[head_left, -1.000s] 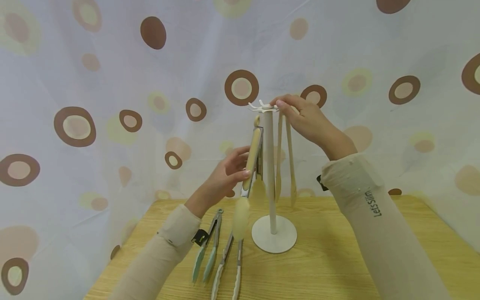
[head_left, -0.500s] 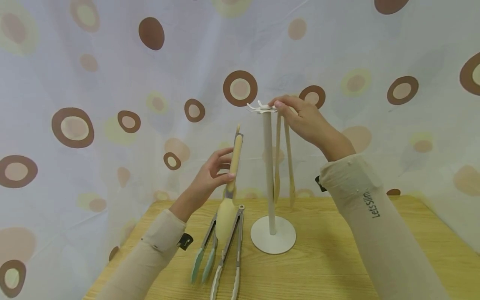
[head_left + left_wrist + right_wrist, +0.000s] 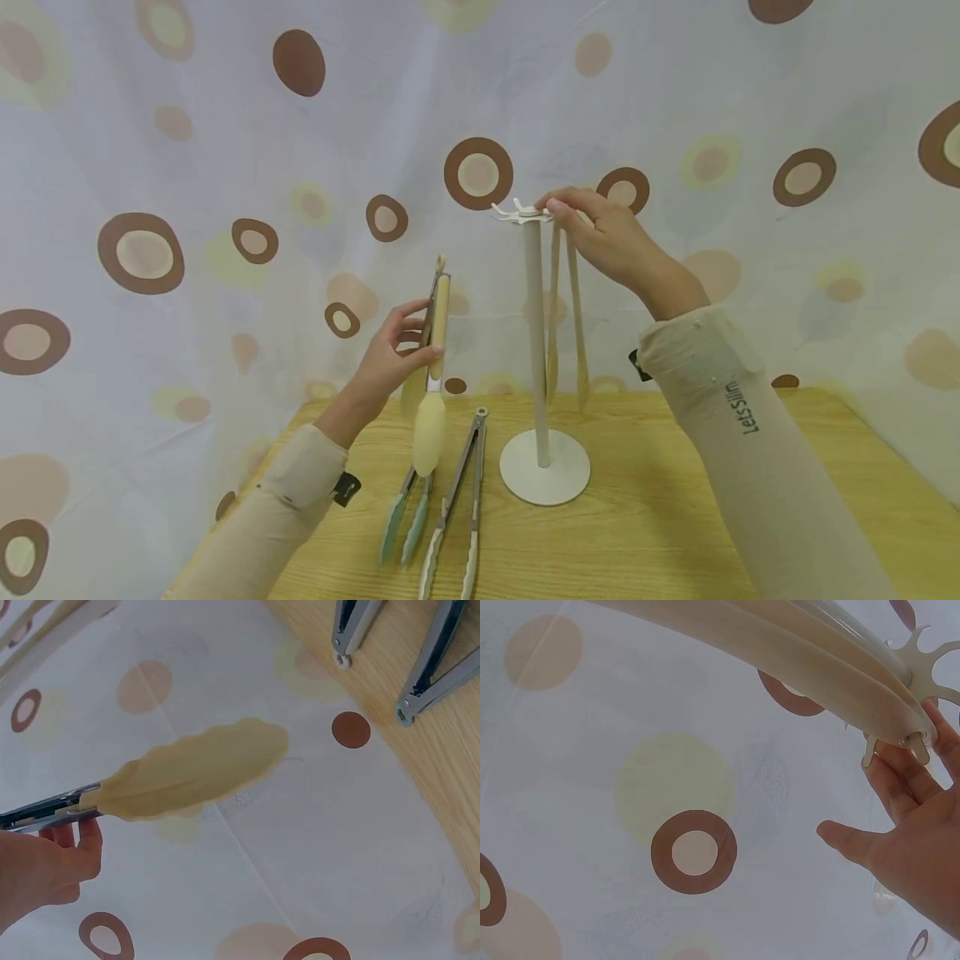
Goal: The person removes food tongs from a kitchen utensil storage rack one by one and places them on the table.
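My left hand [image 3: 390,354] holds yellow-tipped tongs [image 3: 439,321] upright by their handle, left of a white stand [image 3: 537,333]; in the left wrist view their yellow head [image 3: 195,769] points away from the hand [image 3: 52,866]. At the top of the stand, my right hand [image 3: 615,242] rests its fingers on the hook ring [image 3: 525,217]. Beige wooden-looking tongs [image 3: 577,333] hang from a hook just under that hand. The right wrist view shows the hanging tongs' end [image 3: 900,724] on a hook, with the right hand [image 3: 907,817] beside it, thumb extended.
Tongs with mint tips [image 3: 415,529] and tongs with white tips [image 3: 471,550] lie on the wooden table [image 3: 637,517], left of the stand's round base [image 3: 517,479]. A curtain with brown and yellow circles [image 3: 637,108] hangs behind.
My left hand has moved left and slightly down, carrying the yellow-tipped tongs away from the stand. The right hand has stayed at the top of the stand.
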Tool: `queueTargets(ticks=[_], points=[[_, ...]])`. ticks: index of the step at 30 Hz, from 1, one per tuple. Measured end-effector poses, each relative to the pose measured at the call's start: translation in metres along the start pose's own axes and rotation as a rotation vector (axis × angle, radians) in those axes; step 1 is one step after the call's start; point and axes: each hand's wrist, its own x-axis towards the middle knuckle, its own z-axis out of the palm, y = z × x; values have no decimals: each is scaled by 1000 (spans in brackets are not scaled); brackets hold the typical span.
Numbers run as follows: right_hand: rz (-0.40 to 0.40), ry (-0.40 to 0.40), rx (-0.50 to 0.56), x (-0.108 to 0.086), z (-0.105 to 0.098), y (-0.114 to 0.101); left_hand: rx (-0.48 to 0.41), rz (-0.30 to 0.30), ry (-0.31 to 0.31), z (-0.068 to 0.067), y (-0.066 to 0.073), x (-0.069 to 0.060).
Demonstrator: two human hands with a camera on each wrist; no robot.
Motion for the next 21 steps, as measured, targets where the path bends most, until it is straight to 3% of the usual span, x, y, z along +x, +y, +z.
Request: queueTargets(ticks=[7, 21], points=[[-2, -7, -13, 0, -1, 1, 80, -93, 93, -9, -7, -1], [16, -13, -1, 0, 0, 0, 145, -220, 165, -25, -32, -5]])
